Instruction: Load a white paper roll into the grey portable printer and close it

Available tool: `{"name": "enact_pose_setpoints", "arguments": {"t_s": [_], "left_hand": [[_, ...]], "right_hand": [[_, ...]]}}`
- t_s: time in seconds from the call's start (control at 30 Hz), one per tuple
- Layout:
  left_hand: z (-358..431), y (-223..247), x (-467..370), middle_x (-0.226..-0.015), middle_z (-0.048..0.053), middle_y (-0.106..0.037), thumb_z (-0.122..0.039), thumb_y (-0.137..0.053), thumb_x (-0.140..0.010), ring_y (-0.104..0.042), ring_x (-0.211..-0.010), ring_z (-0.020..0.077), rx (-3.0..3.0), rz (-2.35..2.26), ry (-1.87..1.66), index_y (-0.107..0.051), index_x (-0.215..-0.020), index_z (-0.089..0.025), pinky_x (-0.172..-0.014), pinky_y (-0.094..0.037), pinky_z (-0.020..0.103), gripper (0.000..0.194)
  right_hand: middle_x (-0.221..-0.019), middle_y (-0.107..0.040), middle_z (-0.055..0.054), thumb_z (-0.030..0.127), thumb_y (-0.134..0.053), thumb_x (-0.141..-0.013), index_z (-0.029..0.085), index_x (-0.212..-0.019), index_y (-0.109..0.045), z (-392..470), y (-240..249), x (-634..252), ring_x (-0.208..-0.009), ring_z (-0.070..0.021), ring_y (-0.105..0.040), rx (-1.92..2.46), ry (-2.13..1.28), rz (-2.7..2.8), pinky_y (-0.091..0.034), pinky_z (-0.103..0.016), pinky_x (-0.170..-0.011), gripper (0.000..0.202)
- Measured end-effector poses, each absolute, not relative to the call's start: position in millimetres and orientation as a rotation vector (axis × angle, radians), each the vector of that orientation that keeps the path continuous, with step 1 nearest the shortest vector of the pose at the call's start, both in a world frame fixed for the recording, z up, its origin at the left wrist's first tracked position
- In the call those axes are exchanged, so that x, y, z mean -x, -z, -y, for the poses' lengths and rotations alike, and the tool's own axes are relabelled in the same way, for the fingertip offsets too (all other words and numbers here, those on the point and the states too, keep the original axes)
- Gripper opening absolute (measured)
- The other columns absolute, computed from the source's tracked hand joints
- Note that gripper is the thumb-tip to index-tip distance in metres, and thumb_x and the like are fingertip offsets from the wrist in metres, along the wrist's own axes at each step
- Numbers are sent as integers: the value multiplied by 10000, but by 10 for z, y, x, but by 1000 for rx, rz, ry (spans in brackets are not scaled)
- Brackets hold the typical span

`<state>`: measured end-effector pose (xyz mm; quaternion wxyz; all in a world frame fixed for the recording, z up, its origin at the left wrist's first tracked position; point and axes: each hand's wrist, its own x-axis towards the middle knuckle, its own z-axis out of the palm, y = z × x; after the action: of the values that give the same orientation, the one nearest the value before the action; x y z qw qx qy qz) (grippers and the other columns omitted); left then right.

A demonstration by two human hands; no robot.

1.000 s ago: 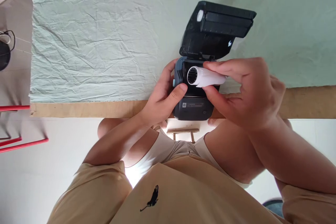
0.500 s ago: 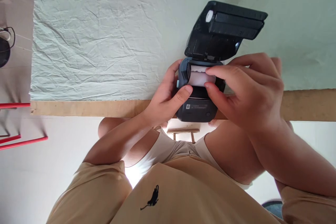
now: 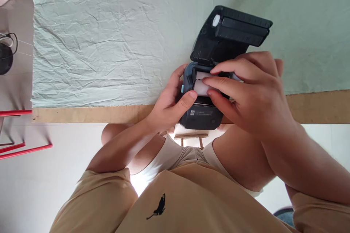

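Note:
A small dark label printer is at the table's front edge, its hinged lid standing open away from me. Inside its bay lies a white paper roll with a ragged loose end. My left hand is wrapped round the printer's left side, thumb on the rim by the roll. Over the bay from the right, my right hand has its thumb and fingertips closed on the paper roll. Its fingers cover the right part of the roll and the bay.
A wrinkled pale green cloth covers the table, with a bare wooden edge along the front. Red metal bars and a dark round object with a cable are at the far left. A wooden stool shows below the table edge.
The printer has shifted slightly left and toward me. My right hand has moved left over the bay, its fingers now farther across the roll. My left hand keeps its hold.

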<state>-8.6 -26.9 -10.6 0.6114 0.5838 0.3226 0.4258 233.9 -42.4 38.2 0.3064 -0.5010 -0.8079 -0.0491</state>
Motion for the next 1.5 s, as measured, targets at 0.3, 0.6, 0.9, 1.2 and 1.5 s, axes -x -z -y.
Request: {"name": "enact_pose_setpoints", "arguments": {"t_s": [0.3, 0.6, 0.9, 1.2, 1.5], "left_hand": [[145, 252, 141, -1591, 101, -888, -914, -788, -1146, -871, -1467, 395, -1353, -688, -925, -576, -1836, -392, -1243, -756, 572, 891], [128, 276, 167, -1604, 126, -890, -882, -829, -1131, -894, -1428, 366, -1335, -674, -908, -552, -1827, -343, -1210, -765, 534, 923], [123, 228, 118, -1574, 122, -887, -922, -814, -1110, -902, -1439, 412, -1361, -666, -910, -574, -1792, -368, -1145, -796, 567, 911], [131, 238, 150, -1664, 122, -866, -860, -822, -1146, -874, -1533, 414, -1345, -669, -914, -579, -1797, -369, -1256, -778, 599, 850], [114, 316, 157, -1731, 133, -838, -875, -833, -1131, -837, -1610, 424, -1349, -644, -930, -558, -1823, -370, -1354, -737, 626, 900]], "right_hand": [[-1140, -962, -37, 312, -678, -1274, 359, -1446, -892, 420, -397, -2402, -1316, -353, -840, 1297, -34, 2170, -587, -517, -1025, 278], [-1305, -930, -67, 256, -740, -1254, 344, -1330, -933, 400, -355, -2364, -1367, -344, -802, 1225, -26, 2199, -599, -520, -1094, 225], [-1139, -838, -57, 296, -783, -1197, 298, -1045, -848, 454, -356, -2329, -1134, -316, -763, 1304, 157, 2001, -493, -514, -972, 165], [-1323, -864, -138, 386, -710, -1237, 283, -1105, -864, 469, -321, -2330, -1348, -436, -777, 1418, 158, 2048, -562, -608, -1059, 228], [-1101, -940, -21, 277, -780, -1228, 331, -1079, -832, 443, -392, -2383, -1300, -341, -844, 1243, 57, 2112, -616, -507, -1032, 167]]}}
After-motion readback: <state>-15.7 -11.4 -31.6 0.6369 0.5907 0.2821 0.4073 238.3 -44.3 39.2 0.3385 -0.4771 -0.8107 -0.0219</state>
